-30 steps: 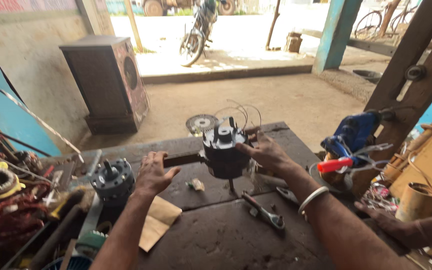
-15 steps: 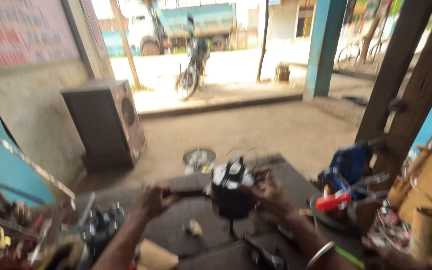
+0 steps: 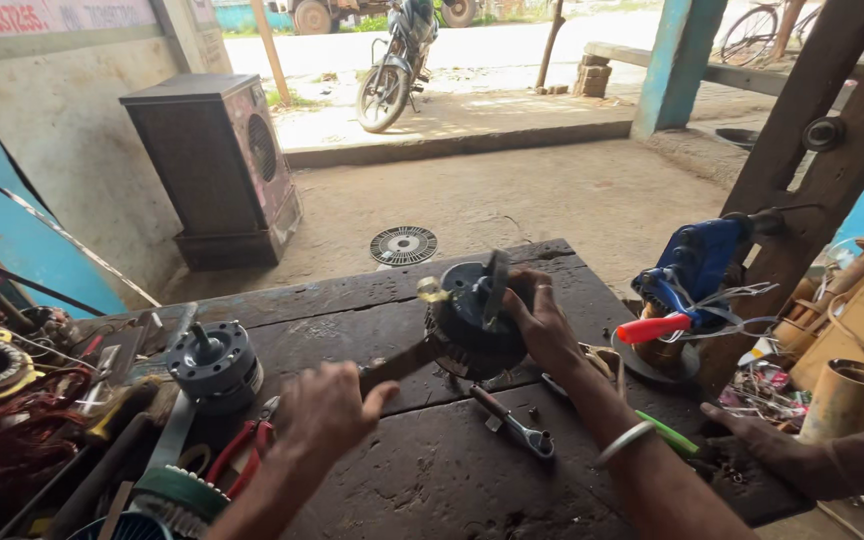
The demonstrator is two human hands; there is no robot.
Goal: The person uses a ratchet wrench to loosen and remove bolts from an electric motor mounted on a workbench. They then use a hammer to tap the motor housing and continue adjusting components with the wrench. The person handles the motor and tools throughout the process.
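The right hand was clamped on the far side of a dark round motor housing, tilted on edge near the middle of the bench, toward its far edge; the left hand was closed round the handle of a flat tool whose tip reached the housing's lower left side. The likeliest trouble, as I judged it, was the tool slipping off the casing and jabbing toward the right hand's fingers, since the housing was only hand-held, not clamped; it could also roll out of that grip and drop onto the ratchet wrench lying just in front of it. The housing looked black and grimy, with a metal strap across its face and a yellowish terminal at the upper left. A second motor body stood near the bench's left edge, red-handled pliers beside it; another person's hand rested at the right edge.
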